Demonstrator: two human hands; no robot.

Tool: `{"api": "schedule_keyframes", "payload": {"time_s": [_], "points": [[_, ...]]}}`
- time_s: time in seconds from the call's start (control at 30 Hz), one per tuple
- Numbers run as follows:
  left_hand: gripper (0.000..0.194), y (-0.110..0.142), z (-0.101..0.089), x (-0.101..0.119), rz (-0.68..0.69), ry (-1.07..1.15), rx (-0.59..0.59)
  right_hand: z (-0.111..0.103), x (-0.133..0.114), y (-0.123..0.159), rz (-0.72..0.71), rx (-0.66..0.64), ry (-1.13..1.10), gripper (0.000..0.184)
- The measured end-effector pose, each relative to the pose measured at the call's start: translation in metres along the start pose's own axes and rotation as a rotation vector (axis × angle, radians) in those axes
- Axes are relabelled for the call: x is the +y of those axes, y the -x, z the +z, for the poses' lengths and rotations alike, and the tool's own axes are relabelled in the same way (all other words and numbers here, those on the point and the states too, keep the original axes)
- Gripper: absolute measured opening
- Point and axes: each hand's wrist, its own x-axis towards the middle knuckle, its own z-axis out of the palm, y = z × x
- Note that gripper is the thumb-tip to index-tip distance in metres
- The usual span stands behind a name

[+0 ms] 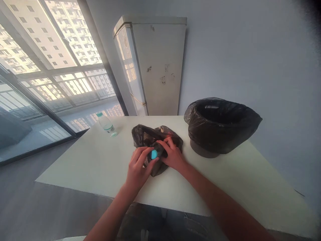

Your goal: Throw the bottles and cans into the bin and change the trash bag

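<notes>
A crumpled black plastic bag (172, 132) with its handles loose lies at the middle of the table. My left hand (139, 164) is closed around a round blue bottle cap (153, 154), which faces up toward me; whatever part of a bottle lies below it is mostly hidden by the bag and my fingers. Beside it, my right hand (173, 154) grips the bag with bent fingers, just right of the cap.
A clear bottle (106, 124) with a green cap stands at the table's back left. On the right, a bin (223, 134) lined with a black bag stands on the white table (82, 167). Behind are a fridge (160, 67) and a glass door (57, 67).
</notes>
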Motion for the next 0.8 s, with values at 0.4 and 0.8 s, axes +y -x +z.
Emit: {"api": "schedule_keyframes", "payload": {"time_s": [0.4,0.8], "points": [[0.022,0.029,0.01,-0.043,-0.117,-0.063,0.025,-0.012,0.003,-0.012,-0.17,-0.037,-0.163,0.073],[0.016,0.029,0.024,-0.074,-0.474,-0.038,-0.153,-0.014,0.002,-0.012,0.107,0.33,-0.802,0.077]]}}
